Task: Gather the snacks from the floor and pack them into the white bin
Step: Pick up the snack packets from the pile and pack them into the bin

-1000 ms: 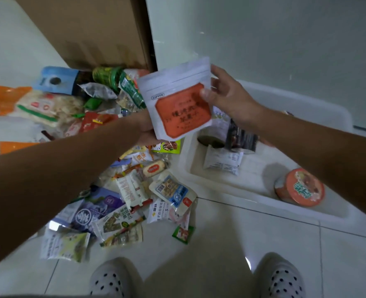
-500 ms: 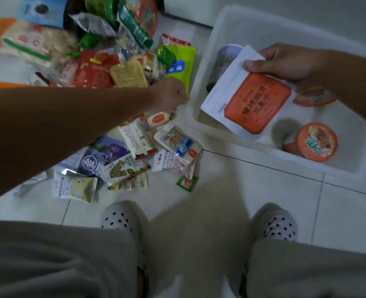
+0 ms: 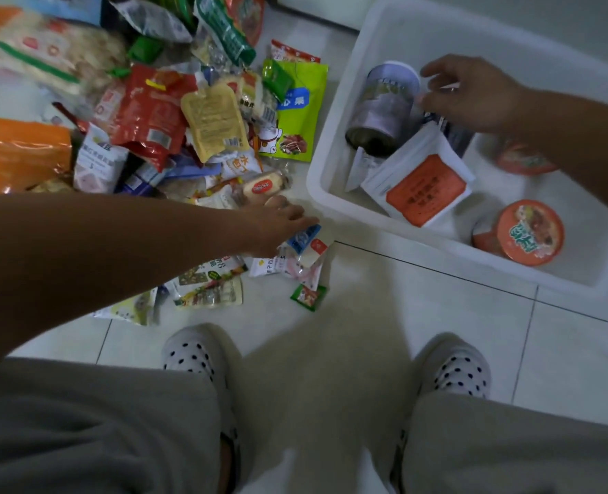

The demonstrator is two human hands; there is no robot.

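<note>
Left hand [image 3: 281,222] reaches into the snacks [image 3: 174,115] heaped on the floor [image 3: 384,315], fingers spread, empty; right hand [image 3: 473,90] hangs slack over the white bin [image 3: 334,187] — advise pinching one packet by its edge.

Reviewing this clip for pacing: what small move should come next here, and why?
Probably closing the left hand on the small blue-and-white packet under its fingertips. That hand is spread low over the near edge of the snack pile and looks empty. The right hand is open above the white bin, and the white pouch with the orange label already lies inside.
</note>
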